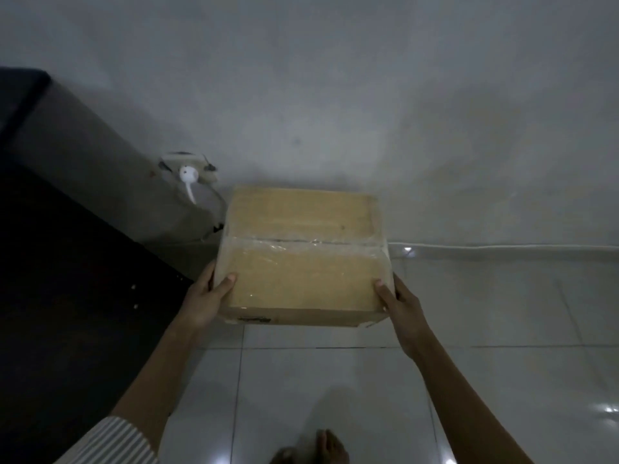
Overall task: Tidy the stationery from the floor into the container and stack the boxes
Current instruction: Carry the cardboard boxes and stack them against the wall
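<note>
Both hands, left hand (pixel 204 296) and right hand (pixel 400 303), clamp the taped cardboard box (pixel 301 256) at frame centre; slick tape could let it slip toward the wall socket (pixel 189 172).

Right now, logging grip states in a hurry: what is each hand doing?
Left hand: closed on the left side of the cardboard box, thumb on top.
Right hand: closed on the box's right side, thumb on top.
</note>
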